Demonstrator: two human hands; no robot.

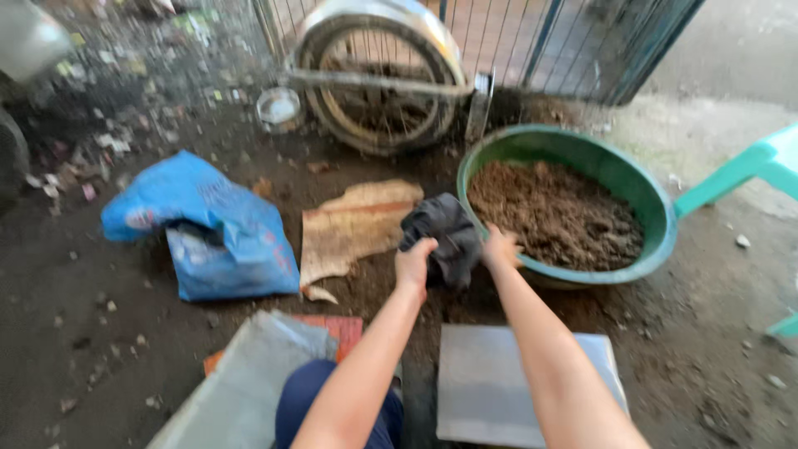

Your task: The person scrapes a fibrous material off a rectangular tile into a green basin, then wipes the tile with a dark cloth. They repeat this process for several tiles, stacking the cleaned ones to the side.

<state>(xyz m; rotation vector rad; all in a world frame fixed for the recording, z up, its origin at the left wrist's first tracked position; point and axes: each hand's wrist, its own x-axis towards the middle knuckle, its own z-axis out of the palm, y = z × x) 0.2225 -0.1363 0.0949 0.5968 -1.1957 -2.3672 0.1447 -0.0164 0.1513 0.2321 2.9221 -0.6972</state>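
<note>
**A:** Status? Start with the big stuff.

**B:** Dirt floor [100, 349], littered with scraps. Old spoked wheel [378, 83] leaning on a metal fence [532, 41] at the top. Green basin [573, 204] to my right front, filled with brown soil [557, 216]. Blue sack [208, 233] crumpled on the floor to my left. Torn cardboard piece [353, 229] between the sack and the basin. Two flat grey slabs near my knees: one [249, 387] on the left, one [507, 387] on the right. Teal chair leg [731, 175] at the right edge.

**A:** And the thing you're holding?

**B:** Black bag [440, 237]. Thin, limp, wrinkled plastic, bunched up and sagging. It hangs just outside the basin's near-left rim, touching or nearly touching it; can't tell which, frame is blurred.

**A:** Hands?

**B:** Both arms stretched forward, bare. My left hand [414, 264] is closed, pinching the bag's left edge, knuckles up. My right hand [501, 248] is closed on the bag's right side, right at the basin rim. The bag is spread between the two.

**A:** Anything in the bag?

**B:** Can't tell from here.
</note>
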